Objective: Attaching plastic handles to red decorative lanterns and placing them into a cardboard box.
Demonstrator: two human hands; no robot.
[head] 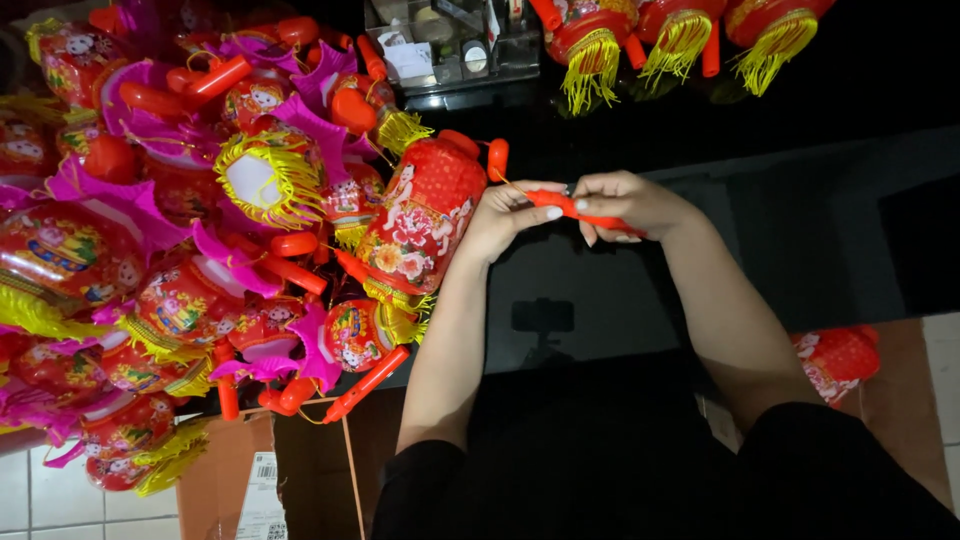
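A lantern lies on the table just left of the left hand, which touches the right hand; a stick handle runs between the two hands. A heap of lanterns fills the table's left side, touching that lantern, with a cardboard box below the heap. A clear plastic organizer sits beyond the hands, tasselled lanterns lie to its right, and another lantern rests right of the right forearm.
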